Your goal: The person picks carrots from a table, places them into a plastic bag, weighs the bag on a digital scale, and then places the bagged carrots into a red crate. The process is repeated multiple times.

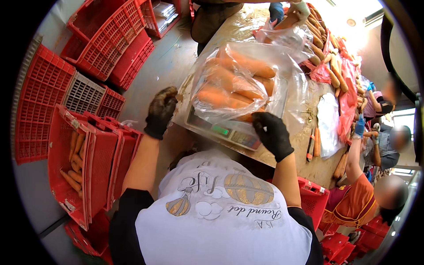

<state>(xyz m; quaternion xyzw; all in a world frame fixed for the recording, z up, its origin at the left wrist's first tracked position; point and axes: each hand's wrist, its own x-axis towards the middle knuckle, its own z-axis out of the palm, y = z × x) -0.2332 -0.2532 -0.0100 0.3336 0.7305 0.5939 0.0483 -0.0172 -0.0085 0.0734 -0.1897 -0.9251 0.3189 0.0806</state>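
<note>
Two hands in black gloves flank a clear plastic bag [234,84] of large carrots, which lies on its side on a scale [194,119] near the edge of the surface [302,165]. The left hand [161,112] is apart from the bag, just beside the left edge of the surface, its fingers bent inward; whether they pinch anything I cannot tell. The right hand [274,134] is at the lower right of the bag, by the corner of the scale, with its fingers curled and their tips near the plastic; I cannot tell whether they grip it. A green display [220,130] glows on the near side of the scale. To the right, a white plastic sheet [329,128] lies on the surface, with a dark, narrow tool [311,147] to its left. Farther back, more carrots [336,73] are heaped beside red plastic [348,101], and a co-worker's pale-gloved hand [302,11] is at another clear bag [287,37]. On the person's left, loose carrots [76,161] lie in a red crate [62,145], near stacked red crates [110,44]
</note>
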